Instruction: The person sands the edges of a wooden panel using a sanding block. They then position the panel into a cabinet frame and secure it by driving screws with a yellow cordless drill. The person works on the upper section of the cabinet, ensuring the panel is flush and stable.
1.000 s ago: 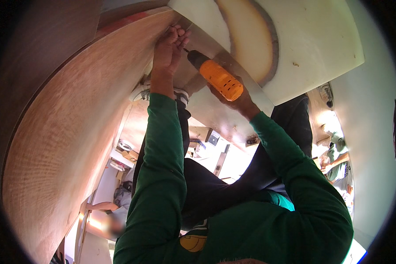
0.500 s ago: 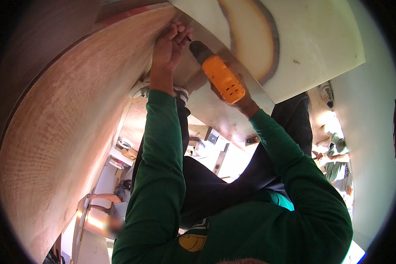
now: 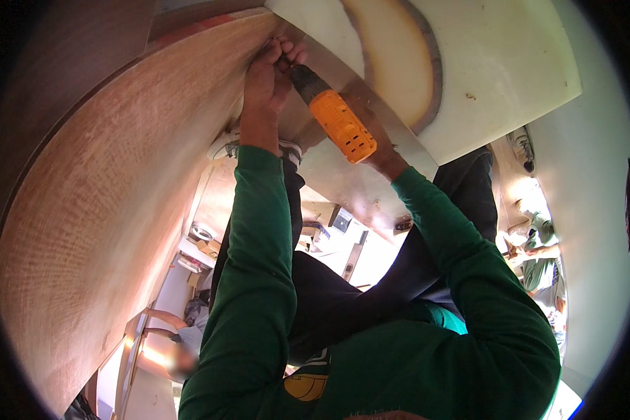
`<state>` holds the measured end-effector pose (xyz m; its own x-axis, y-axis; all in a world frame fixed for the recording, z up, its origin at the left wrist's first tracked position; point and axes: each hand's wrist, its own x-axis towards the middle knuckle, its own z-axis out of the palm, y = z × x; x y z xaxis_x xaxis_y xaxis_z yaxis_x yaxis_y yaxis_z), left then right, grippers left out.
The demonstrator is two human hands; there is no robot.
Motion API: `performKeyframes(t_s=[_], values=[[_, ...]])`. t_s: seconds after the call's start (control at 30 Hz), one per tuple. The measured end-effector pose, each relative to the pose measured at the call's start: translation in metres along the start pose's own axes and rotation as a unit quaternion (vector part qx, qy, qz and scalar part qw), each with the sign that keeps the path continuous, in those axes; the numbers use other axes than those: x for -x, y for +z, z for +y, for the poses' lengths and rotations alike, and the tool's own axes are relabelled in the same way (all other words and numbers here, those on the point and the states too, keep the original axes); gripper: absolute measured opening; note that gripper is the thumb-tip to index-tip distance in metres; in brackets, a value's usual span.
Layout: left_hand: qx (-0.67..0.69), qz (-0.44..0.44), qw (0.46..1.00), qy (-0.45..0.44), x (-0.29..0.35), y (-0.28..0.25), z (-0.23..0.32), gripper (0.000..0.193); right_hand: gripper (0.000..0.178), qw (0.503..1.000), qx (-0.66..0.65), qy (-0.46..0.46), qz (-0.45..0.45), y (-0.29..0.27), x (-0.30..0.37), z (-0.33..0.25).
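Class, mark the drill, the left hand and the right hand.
Drill (image 3: 341, 124): head view, middle of its orange body.
Left hand (image 3: 267, 74): head view, below the curled fingers.
Right hand (image 3: 380, 134): head view, part showing beside the drill.

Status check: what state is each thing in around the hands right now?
Orange drill: held, black front end at the left hand's fingers; running or stopped, cannot tell.
Right hand: closed around the drill, grip partly hidden.
Left hand: fingers bent; whether they pinch anything is unclear.
Wood-toned panel: unevenly coloured.
Pale panel: marked with a brown, dark-edged curve.
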<state>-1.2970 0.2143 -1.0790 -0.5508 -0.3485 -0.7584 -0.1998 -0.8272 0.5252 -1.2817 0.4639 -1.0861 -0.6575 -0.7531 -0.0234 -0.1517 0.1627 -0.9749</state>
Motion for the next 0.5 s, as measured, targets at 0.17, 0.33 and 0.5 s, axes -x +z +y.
performKeyframes(t_s=[0.17,0.33,0.5], values=[[0.003,0.026,1.0,0.003,0.001,0.003,0.0,0.012,0.066,0.999,0.014,0.025,-0.035,0.004,0.005,0.009],[-0.009,0.048,0.999,0.014,0.0,0.009,-0.002,0.012,0.064,0.988,-0.127,0.09,-0.003,-0.007,0.0,-0.006],[-0.023,0.051,0.998,0.021,0.001,0.012,-0.002,0.015,0.064,1.0,0.023,0.0,0.012,-0.006,0.001,0.003]])
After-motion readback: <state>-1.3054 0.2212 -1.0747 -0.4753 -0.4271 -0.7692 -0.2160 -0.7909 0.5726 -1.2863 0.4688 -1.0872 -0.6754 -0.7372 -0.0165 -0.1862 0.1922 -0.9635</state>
